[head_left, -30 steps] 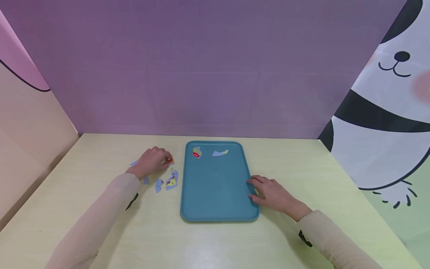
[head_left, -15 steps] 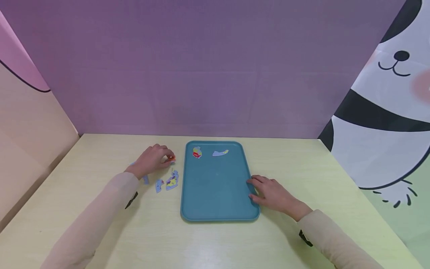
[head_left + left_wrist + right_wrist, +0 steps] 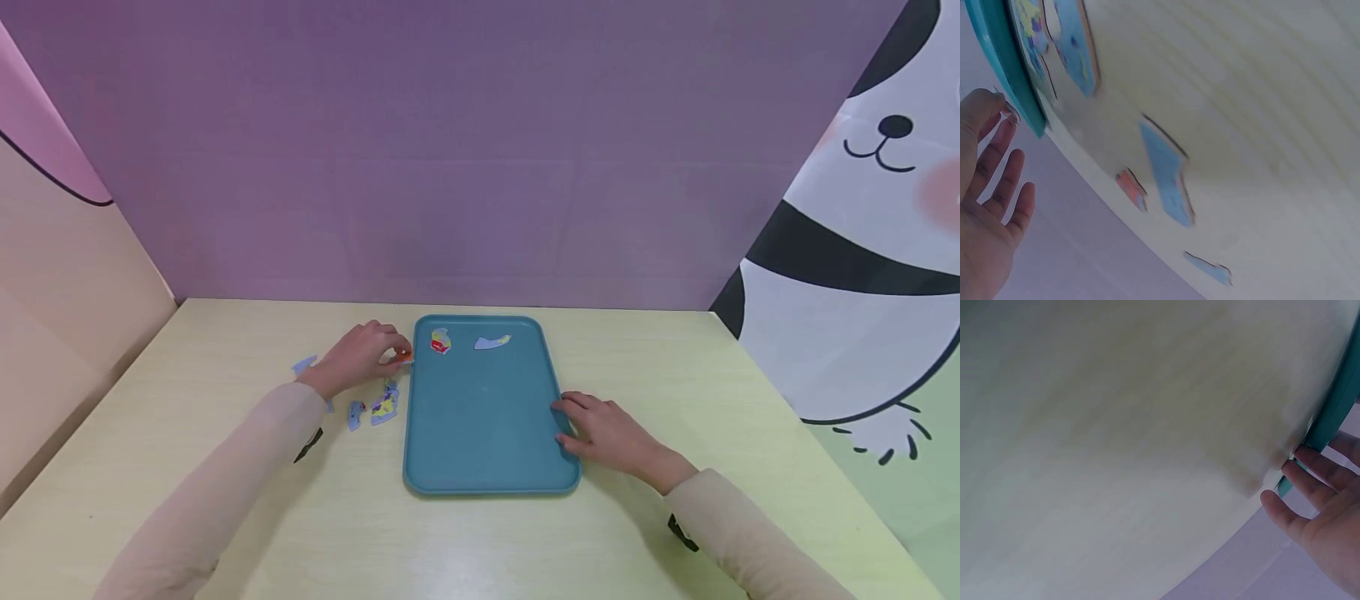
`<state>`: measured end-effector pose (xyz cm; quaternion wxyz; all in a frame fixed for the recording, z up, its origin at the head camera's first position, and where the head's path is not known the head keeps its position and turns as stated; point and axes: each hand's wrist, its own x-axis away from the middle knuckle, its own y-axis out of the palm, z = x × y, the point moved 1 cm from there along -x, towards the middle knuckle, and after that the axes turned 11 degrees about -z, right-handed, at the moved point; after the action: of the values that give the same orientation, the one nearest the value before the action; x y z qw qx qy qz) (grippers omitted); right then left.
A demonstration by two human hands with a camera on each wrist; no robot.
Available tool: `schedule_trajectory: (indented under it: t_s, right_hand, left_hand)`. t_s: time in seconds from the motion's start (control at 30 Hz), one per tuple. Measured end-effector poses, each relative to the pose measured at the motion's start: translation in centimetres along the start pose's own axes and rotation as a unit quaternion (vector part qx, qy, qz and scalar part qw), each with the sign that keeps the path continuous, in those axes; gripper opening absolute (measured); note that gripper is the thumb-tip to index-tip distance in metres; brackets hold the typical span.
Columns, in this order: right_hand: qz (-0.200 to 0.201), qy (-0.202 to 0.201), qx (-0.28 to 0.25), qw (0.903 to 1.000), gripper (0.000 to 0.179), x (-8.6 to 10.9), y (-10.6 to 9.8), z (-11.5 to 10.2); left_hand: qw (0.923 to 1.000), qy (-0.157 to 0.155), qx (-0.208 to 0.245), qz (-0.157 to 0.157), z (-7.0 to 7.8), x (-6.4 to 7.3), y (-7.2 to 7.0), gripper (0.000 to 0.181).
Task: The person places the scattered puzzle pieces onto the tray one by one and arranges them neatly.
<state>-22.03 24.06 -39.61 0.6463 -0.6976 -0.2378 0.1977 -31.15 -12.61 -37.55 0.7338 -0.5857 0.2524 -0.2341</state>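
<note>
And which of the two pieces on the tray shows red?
The left piece on the tray: it bears a red patch, while the slimmer piece to its right is mostly pale blue.

Left hand (image 3: 360,357) pinched, right hand (image 3: 606,429) outstretched

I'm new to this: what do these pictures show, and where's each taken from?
No machine here: just a person's bare left hand and right hand. The wide picture comes from a camera on the head, the closer two from cameras on the wrists. On the pale table lies a blue-green tray, with a red-and-yellow flat piece and a pale blue piece near its far edge. More pieces lie on the table, left of the tray. The left hand pinches a small orange-red piece by the tray's left edge; the right hand touches its right rim.
</note>
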Motion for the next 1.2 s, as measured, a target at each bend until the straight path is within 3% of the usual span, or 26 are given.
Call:
schedule_trajectory:
  t_s: [0.37, 0.53, 0.77, 1.2]
  right_hand:
    - [0.0, -0.001, 0.001, 1.0, 0.043, -0.1, 0.1, 0.0]
    - [-0.007, 0.004, 0.0, 1.0, 0.043, 0.0, 0.0, -0.1]
    - [-0.009, 0.004, 0.001, 0.9999, 0.043, 0.0, -0.1, -0.1]
    - [-0.004, 0.003, 0.0, 1.0, 0.044, -0.1, 0.0, -0.3]
  left_hand:
    - [0.9994, 0.032, -0.012, 0.002, 1.4, -1.2, 0.8, 0.017]
    - [0.9994, 0.03, -0.012, -0.015, 2.1, -1.7, 0.9, 0.019]
    - [0.9989, 0.045, -0.012, -0.008, 2.9, -2.4, 1.4, 0.018]
    - [0.9992, 0.028, -0.004, -0.027, 3.4, -3.6, 1.9, 0.02]
